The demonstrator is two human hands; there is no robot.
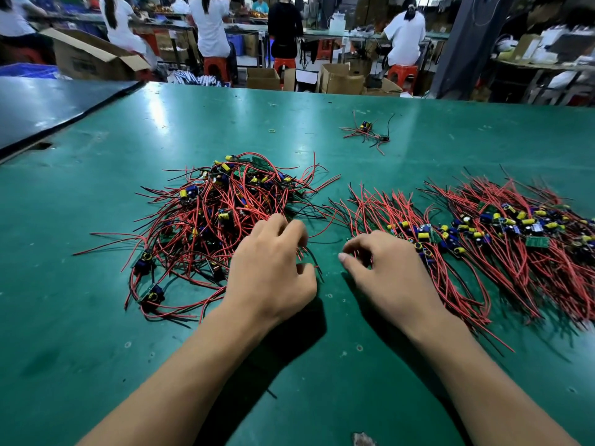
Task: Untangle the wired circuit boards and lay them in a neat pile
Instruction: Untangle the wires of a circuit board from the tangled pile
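At a green counter [128, 365], I see both bare hands meeting between two masses of wired circuit boards. The left hand [270, 275] sits at the near right edge of the tangled heap [222, 207], a knot of red and black leads studded with small green boards, yellow capacitors and blue parts. Its fingers are curled onto the strands, and I cannot tell whether they grip any.

The right hand [386, 272], just beside the left but apart from it, curls over the left edge of the neat pile [415, 226], where the leads lie roughly parallel. Whether it pinches a wire I cannot tell either. A second pile [521, 226] lies beyond it to the right, running to the frame's edge. A stray cluster [367, 132] lies well ahead of the right hand.

The counter is glossy and scuffed, with bare surface ahead of both hands and below the forearms. A dark panel [48, 104] borders it far to the left. Beyond the far edge, seated workers [209, 27] face away on red stools among cardboard boxes [341, 78].
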